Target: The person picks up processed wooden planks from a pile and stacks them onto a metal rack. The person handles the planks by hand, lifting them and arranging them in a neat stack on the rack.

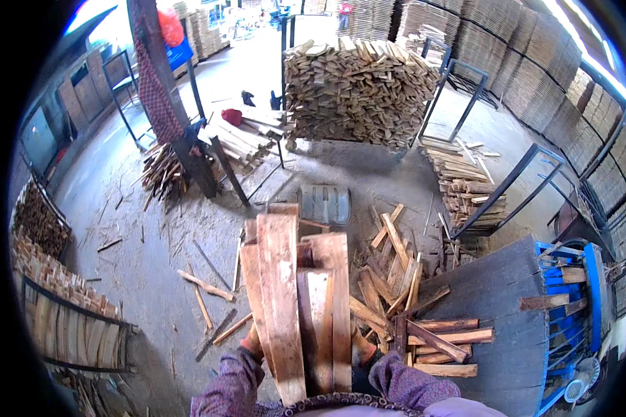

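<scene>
An armful of rough wooden boards (pixel 278 285) stands lengthwise in front of my chest, their near ends close to my body. My left hand (pixel 254 342) grips the bundle from its left side, my right hand (pixel 359 346) from its right. Most of the fingers are hidden behind or under the wood. Patterned purple sleeves cover both forearms. Right beside my right hand lies a loose heap of split wood pieces (pixel 379 292).
A dark table (pixel 508 292) with several short pieces (pixel 452 338) joins a blue machine (pixel 591 299) at right. Ahead are a grey plastic stool (pixel 325 203), a large stacked rack of wood (pixel 358 94) and a leaning post (pixel 167 90). Scraps (pixel 206 285) litter the floor at left.
</scene>
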`<action>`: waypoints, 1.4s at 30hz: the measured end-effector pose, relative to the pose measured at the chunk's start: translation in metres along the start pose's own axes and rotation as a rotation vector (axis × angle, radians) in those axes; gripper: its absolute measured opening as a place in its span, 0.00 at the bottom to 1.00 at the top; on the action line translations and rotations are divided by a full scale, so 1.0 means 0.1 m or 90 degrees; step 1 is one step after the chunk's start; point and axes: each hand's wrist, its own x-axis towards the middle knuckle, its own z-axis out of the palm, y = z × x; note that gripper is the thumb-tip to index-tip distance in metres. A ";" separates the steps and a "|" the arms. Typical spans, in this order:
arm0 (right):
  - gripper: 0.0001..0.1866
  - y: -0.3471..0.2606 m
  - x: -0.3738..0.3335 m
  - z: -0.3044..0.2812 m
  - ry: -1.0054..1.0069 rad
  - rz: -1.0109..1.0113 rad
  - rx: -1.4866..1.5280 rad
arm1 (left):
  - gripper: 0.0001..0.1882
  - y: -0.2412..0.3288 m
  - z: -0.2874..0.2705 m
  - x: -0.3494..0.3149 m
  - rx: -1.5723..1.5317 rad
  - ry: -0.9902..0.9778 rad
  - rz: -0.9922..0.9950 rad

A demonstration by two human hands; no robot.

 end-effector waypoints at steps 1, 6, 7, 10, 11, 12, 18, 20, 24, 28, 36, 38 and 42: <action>0.31 -0.16 0.12 -0.18 0.006 -0.010 -0.014 | 0.36 0.17 0.06 0.20 0.018 -0.016 0.000; 0.30 -1.42 0.65 -0.59 -0.022 -0.058 -0.019 | 0.36 1.15 0.82 1.34 0.086 -0.060 -0.006; 0.30 -1.59 0.78 -0.62 -0.026 -0.061 -0.012 | 0.36 1.26 0.86 1.51 0.078 -0.053 -0.008; 0.30 -2.15 1.11 -0.68 -0.034 -0.069 -0.006 | 0.35 1.47 0.96 2.04 0.033 -0.038 0.004; 0.30 -2.31 1.25 -0.69 -0.040 -0.068 -0.001 | 0.35 1.56 0.98 2.19 0.013 -0.034 0.008; 0.30 -2.44 1.38 -0.71 -0.043 -0.071 0.004 | 0.35 1.64 0.99 2.33 -0.003 -0.030 0.013; 0.29 -3.13 2.47 -1.01 -0.074 -0.056 0.015 | 0.35 2.46 0.65 3.35 -0.236 -0.083 -0.061; 0.29 -3.37 2.96 -1.16 -0.081 -0.062 0.014 | 0.33 2.82 0.47 3.79 -0.223 -0.089 -0.060; 0.29 -3.77 4.01 -1.24 -0.075 -0.053 0.045 | 0.31 3.64 0.00 4.55 -0.183 -0.086 0.000; 0.30 -3.99 5.20 -1.04 -0.012 -0.091 0.021 | 0.30 4.62 -0.51 5.06 -0.196 -0.109 -0.014; 0.32 -4.93 7.09 0.16 0.022 -0.172 -0.072 | 0.36 7.27 -0.17 5.47 -0.048 -0.072 0.077; 0.33 -5.19 7.33 0.65 0.027 -0.194 -0.107 | 0.37 7.92 0.39 5.19 0.021 -0.074 0.151; 0.34 -5.24 7.56 1.35 0.049 -0.171 -0.142 | 0.37 8.12 0.27 5.23 0.001 -0.107 0.160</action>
